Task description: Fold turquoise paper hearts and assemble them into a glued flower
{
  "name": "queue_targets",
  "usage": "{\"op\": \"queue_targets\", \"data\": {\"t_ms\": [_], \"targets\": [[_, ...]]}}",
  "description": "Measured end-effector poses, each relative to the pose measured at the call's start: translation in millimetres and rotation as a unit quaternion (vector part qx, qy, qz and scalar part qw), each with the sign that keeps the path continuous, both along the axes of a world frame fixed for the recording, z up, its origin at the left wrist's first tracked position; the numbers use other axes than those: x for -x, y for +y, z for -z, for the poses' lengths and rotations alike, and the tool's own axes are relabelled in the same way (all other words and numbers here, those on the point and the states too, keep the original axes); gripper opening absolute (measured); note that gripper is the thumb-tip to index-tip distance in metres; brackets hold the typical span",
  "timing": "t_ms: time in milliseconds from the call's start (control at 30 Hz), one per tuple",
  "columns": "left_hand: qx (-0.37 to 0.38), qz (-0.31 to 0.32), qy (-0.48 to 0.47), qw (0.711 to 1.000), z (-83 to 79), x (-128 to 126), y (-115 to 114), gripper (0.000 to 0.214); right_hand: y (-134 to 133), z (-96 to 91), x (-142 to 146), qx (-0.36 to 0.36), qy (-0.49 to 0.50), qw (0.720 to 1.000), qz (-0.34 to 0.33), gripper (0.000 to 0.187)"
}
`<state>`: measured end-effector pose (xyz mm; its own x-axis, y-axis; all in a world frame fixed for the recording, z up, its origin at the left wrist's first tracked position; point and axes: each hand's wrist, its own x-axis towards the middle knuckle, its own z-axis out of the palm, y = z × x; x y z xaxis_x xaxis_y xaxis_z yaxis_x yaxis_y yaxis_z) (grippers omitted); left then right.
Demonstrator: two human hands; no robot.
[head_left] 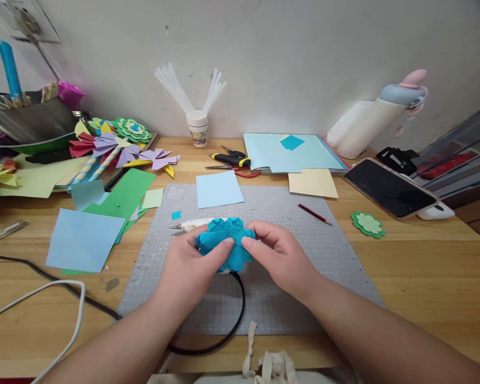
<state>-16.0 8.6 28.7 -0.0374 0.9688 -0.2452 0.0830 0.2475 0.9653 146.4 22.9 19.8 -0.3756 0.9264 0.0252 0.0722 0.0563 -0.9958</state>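
Note:
A blue folded paper flower [226, 240] is held up over the grey cutting mat [296, 298]. My left hand [196, 261] grips its left side, the thumb pressed on the front face. On the flower's right edge, my right hand [280, 253] pinches the paper between thumb and fingers. Partly hidden behind the flower lies a white hot glue gun [196, 223], its metal tip pointing left and a black cord [242, 304] curving out below. A small blue paper scrap [176, 215] lies just beyond the tip. The fingers behind the flower are mostly out of sight.
Light blue paper squares [219, 189] lie on the mat's back edge and at left [84, 240]. A pencil [314, 214], phone [392, 186], green paper flower [368, 224], utility knife [230, 159] and cup of glue sticks [197, 128] surround the mat. A white tumbler [380, 117] stands back right.

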Motion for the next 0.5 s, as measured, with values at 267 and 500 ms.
{"op": "queue_targets", "data": {"t_ms": [267, 500], "targets": [[0.024, 0.023, -0.102, 0.994, 5.6, 1.9, 1.9, 0.025, 1.5, 1.7, 1.8, 0.015, 0.015, 0.999, 0.026, 0.013], [0.031, 0.033, -0.11, 0.993, 7.2, 2.3, 3.5, 0.022, 4.7, 3.5, 0.6, 0.044, 0.04, 0.998, 0.028, 0.013]]}}
